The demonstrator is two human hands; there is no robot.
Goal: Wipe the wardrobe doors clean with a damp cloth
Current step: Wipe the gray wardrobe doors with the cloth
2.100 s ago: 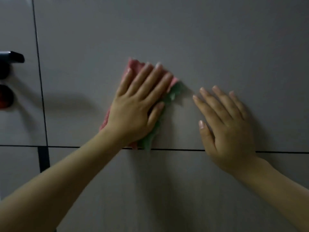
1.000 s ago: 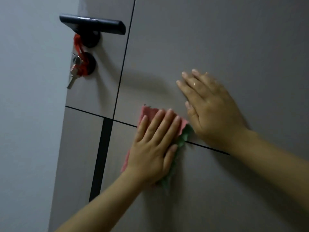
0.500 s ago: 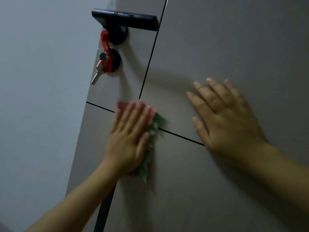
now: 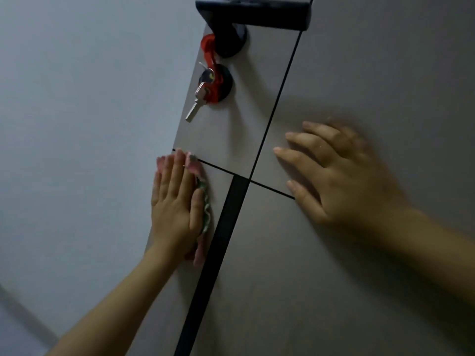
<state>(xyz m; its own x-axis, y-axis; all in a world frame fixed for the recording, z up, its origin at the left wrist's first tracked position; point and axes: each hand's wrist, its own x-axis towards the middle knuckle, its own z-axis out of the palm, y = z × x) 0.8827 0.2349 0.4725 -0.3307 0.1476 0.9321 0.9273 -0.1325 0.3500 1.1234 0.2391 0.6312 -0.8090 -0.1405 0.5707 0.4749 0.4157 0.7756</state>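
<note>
Our left hand (image 4: pixel 177 201) lies flat with straight fingers and presses the cloth (image 4: pixel 203 211) against the wardrobe door (image 4: pixel 334 291), at its left edge just below the horizontal seam. Our right hand (image 4: pixel 341 181) rests spread on the panel and holds nothing. The cloth may slip off the edge, and an upward stroke could catch the hanging key (image 4: pixel 198 98) under the handle (image 4: pixel 254 11).
</note>
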